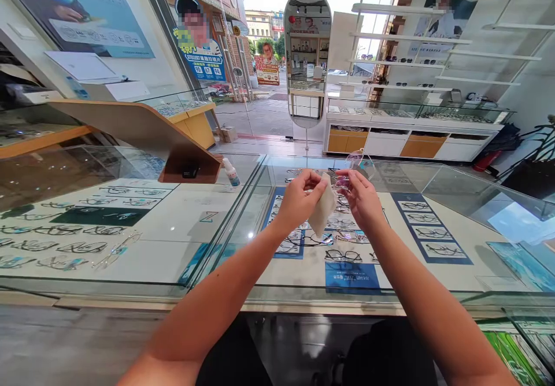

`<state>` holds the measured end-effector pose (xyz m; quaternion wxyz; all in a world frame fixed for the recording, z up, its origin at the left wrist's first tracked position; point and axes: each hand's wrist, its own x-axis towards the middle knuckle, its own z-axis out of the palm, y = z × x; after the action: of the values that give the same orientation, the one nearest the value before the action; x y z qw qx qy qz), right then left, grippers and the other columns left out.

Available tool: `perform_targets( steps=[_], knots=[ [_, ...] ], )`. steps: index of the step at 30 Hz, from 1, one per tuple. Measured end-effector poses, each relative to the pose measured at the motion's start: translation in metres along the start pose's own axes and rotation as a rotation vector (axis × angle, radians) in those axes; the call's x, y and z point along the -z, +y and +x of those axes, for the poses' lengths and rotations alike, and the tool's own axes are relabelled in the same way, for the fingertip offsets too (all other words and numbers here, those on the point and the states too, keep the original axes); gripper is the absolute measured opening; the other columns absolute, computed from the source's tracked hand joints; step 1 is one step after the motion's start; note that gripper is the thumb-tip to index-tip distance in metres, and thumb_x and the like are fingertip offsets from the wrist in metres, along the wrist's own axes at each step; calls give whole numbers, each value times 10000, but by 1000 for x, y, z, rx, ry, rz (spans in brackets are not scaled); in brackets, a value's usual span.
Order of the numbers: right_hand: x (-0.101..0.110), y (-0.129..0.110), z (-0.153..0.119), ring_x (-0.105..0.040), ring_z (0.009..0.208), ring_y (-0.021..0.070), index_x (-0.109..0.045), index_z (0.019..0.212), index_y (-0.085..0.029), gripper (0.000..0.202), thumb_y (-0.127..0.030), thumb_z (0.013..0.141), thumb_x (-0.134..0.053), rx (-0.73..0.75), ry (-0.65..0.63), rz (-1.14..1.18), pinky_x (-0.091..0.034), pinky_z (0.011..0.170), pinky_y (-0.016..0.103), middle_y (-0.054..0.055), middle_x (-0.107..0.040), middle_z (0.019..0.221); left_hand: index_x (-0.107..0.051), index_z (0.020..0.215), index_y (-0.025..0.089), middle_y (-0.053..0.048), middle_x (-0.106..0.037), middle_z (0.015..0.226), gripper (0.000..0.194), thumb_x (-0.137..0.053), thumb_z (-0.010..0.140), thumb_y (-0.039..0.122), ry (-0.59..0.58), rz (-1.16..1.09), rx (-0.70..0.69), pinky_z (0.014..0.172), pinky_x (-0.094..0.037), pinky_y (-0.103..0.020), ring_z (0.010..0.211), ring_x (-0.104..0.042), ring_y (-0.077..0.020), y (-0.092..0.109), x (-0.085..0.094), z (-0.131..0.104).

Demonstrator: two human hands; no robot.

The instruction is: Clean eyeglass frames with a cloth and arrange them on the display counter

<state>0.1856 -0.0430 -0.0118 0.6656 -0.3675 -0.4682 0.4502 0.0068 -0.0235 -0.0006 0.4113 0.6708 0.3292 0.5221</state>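
Over the glass display case, my left hand (301, 200) pinches a pale cleaning cloth (323, 211), which hangs down from the fingers. Close by on the right, my right hand (361, 196) has its fingers closed on a pair of eyeglasses (363, 163). Their thin, clear frame rises above the hand, and part of it is hidden behind the fingers. The cloth and the right fingertips are nearly together; whether they touch I cannot tell. Beneath the hands, black-framed glasses (342, 256) lie inside the case by a blue card (352, 276).
A small spray bottle (231, 173) stands on the glass top (251, 172) to the left, beside a tilted brown board-like stand (130, 126). More eyeglasses on a blue tray (427, 224) lie under the glass at right. An oval mirror (307, 56) stands beyond the counter.
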Motion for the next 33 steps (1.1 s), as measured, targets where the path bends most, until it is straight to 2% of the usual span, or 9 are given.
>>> perform_targets(
  steps=[3,7,12,15,21,24,28,33],
  knots=[
    [1,0,0,-622,916,199,-810,990,-287,327,-602,904,-783,-1,-7,11,-523,790,327,42,-707,990,-623,880,219,-12,-685,880,264,-771,942,427,58,-76,44,714,-495,-268,793,-633,-145,-3,8,9],
    [1,-3,-1,-620,908,189,-819,960,-279,317,-589,897,-800,-11,-23,31,-512,784,311,39,-710,986,-609,905,219,-2,-656,870,283,-763,942,454,75,-152,107,676,-481,-246,762,-595,-129,-5,15,15],
    [-3,-7,-7,-629,897,202,-814,937,-251,379,-628,908,-786,-89,-242,10,-501,790,329,52,-705,938,-542,975,240,29,-644,801,369,-781,912,515,65,-331,239,680,-528,-258,706,-625,-132,-8,18,20],
    [-5,-9,-10,-625,916,212,-825,927,-248,387,-633,906,-794,-101,-311,-16,-502,801,338,63,-715,981,-515,1019,247,31,-670,810,413,-808,897,509,72,-419,269,705,-554,-272,742,-682,-150,-8,19,23],
    [-2,-12,-7,-617,888,205,-810,910,-245,425,-667,869,-814,-95,-231,7,-492,786,330,58,-712,956,-516,1032,236,46,-658,804,444,-880,865,430,110,-626,274,747,-580,-282,741,-693,-139,-4,22,25],
    [-2,-10,-8,-604,901,203,-813,927,-235,416,-649,899,-796,-84,-282,-11,-480,801,330,56,-699,959,-528,1024,228,40,-667,824,488,-924,824,429,101,-670,274,729,-570,-269,734,-683,-131,-1,22,24],
    [-3,-5,-11,-582,916,206,-822,963,-233,396,-621,962,-745,-77,-387,-79,-457,834,341,49,-673,943,-545,1020,231,37,-669,841,502,-934,809,470,41,-647,242,672,-533,-235,726,-649,-116,1,17,19],
    [-4,-3,-11,-563,911,204,-805,927,-228,404,-622,973,-728,-73,-372,-106,-432,825,341,43,-657,925,-604,924,215,39,-608,822,441,-930,808,488,-28,-529,124,636,-476,-220,699,-549,-88,2,12,15]
  ],
)
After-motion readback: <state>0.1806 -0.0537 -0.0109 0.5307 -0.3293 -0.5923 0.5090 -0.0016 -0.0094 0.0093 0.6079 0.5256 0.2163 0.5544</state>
